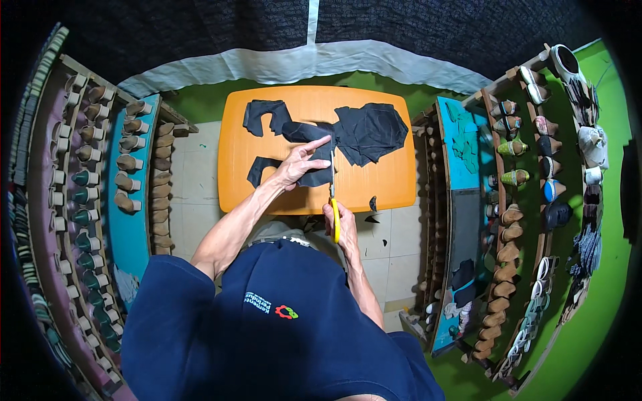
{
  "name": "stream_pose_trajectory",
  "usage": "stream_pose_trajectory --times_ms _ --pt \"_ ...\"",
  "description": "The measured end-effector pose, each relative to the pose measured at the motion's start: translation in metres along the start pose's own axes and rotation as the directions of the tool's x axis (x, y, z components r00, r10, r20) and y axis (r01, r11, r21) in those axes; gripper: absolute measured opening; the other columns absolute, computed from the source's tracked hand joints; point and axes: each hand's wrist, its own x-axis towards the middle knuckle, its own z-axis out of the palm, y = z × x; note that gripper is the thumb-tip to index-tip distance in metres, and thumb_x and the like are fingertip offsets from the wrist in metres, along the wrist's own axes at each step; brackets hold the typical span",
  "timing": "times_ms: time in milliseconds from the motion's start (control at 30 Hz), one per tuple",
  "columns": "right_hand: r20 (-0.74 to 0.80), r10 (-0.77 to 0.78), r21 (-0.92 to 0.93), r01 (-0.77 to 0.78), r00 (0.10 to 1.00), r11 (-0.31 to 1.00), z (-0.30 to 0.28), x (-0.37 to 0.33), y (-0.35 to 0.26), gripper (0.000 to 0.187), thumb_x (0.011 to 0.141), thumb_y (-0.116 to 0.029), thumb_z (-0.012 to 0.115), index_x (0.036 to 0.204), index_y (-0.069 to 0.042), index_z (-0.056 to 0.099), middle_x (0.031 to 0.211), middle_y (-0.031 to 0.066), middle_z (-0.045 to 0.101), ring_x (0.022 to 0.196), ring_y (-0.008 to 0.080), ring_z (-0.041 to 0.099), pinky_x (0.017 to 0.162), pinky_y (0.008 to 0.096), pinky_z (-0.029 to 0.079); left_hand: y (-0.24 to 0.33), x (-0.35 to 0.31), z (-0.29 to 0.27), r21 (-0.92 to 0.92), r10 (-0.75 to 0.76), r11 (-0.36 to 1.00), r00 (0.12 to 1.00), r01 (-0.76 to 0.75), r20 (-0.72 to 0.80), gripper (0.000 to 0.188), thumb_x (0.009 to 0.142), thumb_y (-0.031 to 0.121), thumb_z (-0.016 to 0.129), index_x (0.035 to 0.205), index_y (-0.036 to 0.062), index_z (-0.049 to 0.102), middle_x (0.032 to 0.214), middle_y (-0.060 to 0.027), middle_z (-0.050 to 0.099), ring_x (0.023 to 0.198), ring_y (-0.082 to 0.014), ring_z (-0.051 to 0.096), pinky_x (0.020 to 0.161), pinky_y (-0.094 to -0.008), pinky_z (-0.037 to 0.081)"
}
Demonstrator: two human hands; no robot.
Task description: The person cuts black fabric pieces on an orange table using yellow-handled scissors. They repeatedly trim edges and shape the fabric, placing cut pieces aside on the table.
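Note:
My left hand [299,166] lies with its fingers stretched out over a black sheet piece [314,179], holding it down against the orange table [231,150]. In my right hand [342,226] is a pair of scissors [336,220] with yellow handles, its blades pointing away from me at the edge of that black material. Whether the blades are apart is hard to make out. A U-shaped black cutout [256,115] sits at the table's far left, and another curved black piece [262,166] is nearer, beside my left wrist. Right of the blades spreads a heap of black pieces [374,130].
Shelves of brown shoe lasts [125,182] stand on the left. On the right, racks carry shoes [512,148] and more lasts [505,271]. Black scraps [372,219] show near the table's front edge and on the tiled floor [404,240]. A dark curtain [401,33] hangs behind.

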Motion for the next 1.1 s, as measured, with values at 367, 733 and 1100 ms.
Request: stream_pose_trajectory --times_ms 367,733,1100 --pt "-0.058 -0.045 -0.002 0.045 0.997 0.999 0.004 0.005 -0.001 0.051 0.087 -0.054 0.073 0.081 -0.005 0.061 0.057 -0.0048 0.045 0.049 0.0056 0.039 0.045 0.0267 0.032 -0.002 -0.006 0.006 0.219 0.084 0.972 0.996 -0.085 0.014 0.084 0.077 0.021 0.082 0.151 0.0134 0.043 0.156 -0.0187 0.038 0.15 -0.0352 0.022 0.123 -0.0476 0.008" --pt "-0.118 -0.021 0.03 0.025 0.993 0.999 0.008 0.004 0.003 0.051 0.084 -0.051 0.079 0.073 -0.004 0.062 0.056 -0.0069 0.04 0.053 0.0045 0.033 0.048 0.027 0.026 -0.008 -0.003 0.003 0.084 0.063 0.995 0.995 -0.056 -0.077 0.071 0.084 0.002 0.074 0.148 0.0079 0.047 0.125 -0.0046 0.065 0.11 -0.0106 0.06 0.1 -0.0261 0.048" --pt "-0.133 -0.032 -0.072 0.022 0.991 0.997 0.008 0.013 -0.003 0.058 0.083 -0.057 0.076 0.072 -0.004 0.056 0.058 -0.0043 0.04 0.057 0.0079 0.035 0.051 0.0293 0.028 0.002 -0.016 0.018 0.022 -0.012 1.0 0.997 0.014 -0.083 0.075 0.08 0.003 0.077 0.149 0.0078 0.047 0.115 -0.0043 0.064 0.094 -0.0095 0.057 0.091 -0.0233 0.049"
